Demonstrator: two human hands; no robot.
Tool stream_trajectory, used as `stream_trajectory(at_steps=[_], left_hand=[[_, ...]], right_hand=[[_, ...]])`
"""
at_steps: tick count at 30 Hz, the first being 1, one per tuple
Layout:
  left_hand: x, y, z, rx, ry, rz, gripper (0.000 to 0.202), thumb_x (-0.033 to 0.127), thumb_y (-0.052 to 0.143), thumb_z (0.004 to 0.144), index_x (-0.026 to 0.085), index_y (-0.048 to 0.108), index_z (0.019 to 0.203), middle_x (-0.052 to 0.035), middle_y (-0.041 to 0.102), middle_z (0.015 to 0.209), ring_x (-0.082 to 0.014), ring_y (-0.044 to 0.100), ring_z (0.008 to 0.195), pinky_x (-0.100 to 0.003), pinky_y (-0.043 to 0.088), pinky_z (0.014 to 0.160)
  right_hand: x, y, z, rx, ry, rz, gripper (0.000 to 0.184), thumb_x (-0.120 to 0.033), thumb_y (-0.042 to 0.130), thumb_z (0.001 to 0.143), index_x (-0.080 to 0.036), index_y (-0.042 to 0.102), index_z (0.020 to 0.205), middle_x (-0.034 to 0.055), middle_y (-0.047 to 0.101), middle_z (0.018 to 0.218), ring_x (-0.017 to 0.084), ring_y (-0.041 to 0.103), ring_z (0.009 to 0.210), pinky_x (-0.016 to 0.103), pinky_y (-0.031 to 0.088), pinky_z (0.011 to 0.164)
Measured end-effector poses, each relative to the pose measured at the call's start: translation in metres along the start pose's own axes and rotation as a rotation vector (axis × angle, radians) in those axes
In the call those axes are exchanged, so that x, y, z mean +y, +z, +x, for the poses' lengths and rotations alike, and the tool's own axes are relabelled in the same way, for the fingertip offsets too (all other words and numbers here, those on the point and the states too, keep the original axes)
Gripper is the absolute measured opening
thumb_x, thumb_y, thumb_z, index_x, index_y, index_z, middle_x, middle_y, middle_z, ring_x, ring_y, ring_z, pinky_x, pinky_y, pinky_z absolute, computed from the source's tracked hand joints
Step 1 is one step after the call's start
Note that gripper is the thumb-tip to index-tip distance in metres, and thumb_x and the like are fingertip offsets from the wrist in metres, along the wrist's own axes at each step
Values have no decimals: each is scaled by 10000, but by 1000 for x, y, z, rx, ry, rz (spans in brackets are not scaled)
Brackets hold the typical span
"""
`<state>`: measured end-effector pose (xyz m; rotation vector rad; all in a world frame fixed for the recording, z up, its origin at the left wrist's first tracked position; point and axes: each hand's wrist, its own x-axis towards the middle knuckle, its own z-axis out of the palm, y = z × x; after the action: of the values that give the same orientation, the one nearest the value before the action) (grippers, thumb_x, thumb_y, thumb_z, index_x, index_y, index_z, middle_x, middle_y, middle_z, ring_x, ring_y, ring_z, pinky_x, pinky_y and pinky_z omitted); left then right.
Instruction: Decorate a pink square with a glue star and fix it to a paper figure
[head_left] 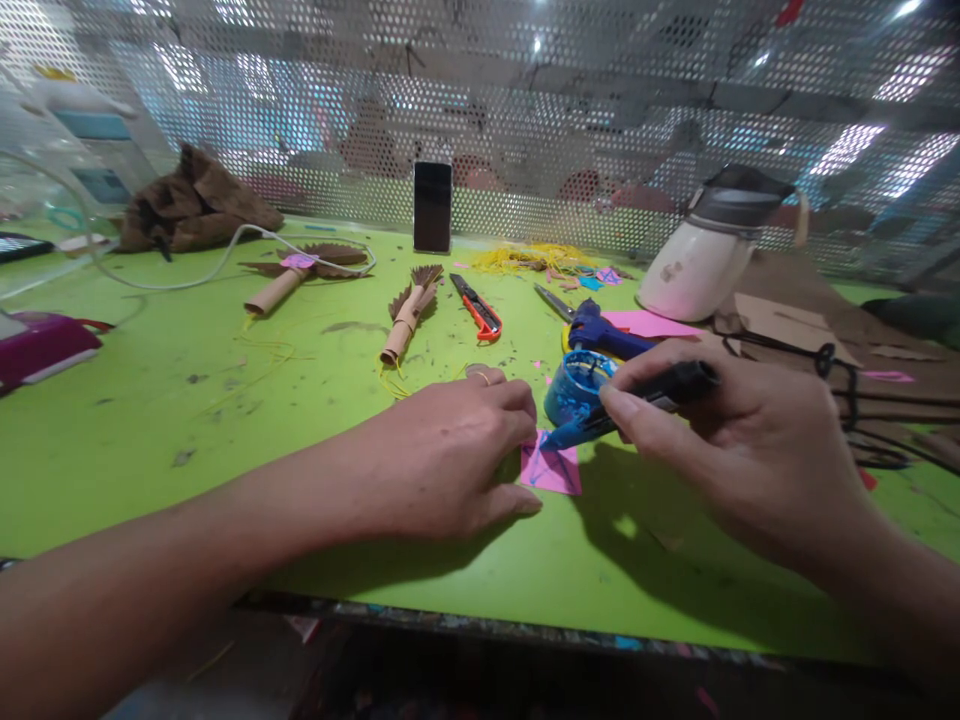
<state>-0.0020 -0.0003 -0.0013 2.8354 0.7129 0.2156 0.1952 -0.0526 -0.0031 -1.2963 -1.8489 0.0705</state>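
Note:
A small square of pink paper (555,478) with blue lines drawn on it lies flat near the table's front. My right hand (739,435) is closed around a black marker (664,392), its blue-smeared front end touching the paper's upper part. My left hand (457,460) rests palm down at the paper's left edge, with bent fingers and the thumb apart. The index fingertip meets the upper left corner; the thumb lies just below the paper. A blue-stained pot (574,385) stands right behind the paper, partly covered by the marker.
Behind lie a red utility knife (478,308), a rolled brown paper figure (405,325) and another (277,285). A phone (433,207) stands upright at the perforated screen. A blue-handled tool (600,330), a white jug (697,250) and brown card (802,320) occupy the right.

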Motion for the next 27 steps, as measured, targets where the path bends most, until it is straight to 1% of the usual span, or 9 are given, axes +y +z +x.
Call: stream_trajectory(at_steps=[5, 10, 14, 20, 27], left_hand=[[-1, 1, -1, 20, 9, -11, 196, 362, 600, 807, 176, 644, 853, -79, 603, 918, -206, 561, 892, -324, 455, 805], [-1, 1, 0, 32, 23, -18, 172, 349, 610, 798, 187, 645, 845, -72, 606, 918, -202, 566, 886, -317, 458, 797], [-2, 2, -1, 25, 18, -11, 171, 350, 607, 799, 192, 644, 853, -70, 604, 932, -201, 566, 889, -319, 455, 799], [-2, 2, -1, 25, 18, -4, 181, 358, 597, 805, 192, 638, 862, -72, 603, 930, -203, 567, 876, -321, 456, 780], [-2, 1, -1, 30, 19, -13, 178, 359, 600, 803, 188, 638, 836, -74, 604, 920, -203, 565, 877, -321, 453, 783]], right_hand=[[-3, -1, 0, -23, -28, 14, 112, -155, 598, 753, -203, 592, 651, -36, 604, 568, 91, 511, 438, 205, 401, 423], [-8, -3, -1, -71, -37, 10, 115, -153, 592, 756, -192, 592, 648, -50, 553, 512, 68, 464, 397, 185, 357, 385], [-9, -3, 0, -69, -28, 23, 119, -146, 582, 762, -191, 587, 652, -56, 531, 493, 65, 459, 392, 178, 343, 372], [-2, 0, 0, -7, -7, 5, 108, -148, 608, 759, -192, 584, 662, -47, 587, 558, 66, 490, 430, 173, 375, 404], [-1, -1, 0, -15, -27, -7, 84, -157, 604, 764, -196, 594, 691, -41, 603, 579, 75, 508, 448, 182, 396, 424]])
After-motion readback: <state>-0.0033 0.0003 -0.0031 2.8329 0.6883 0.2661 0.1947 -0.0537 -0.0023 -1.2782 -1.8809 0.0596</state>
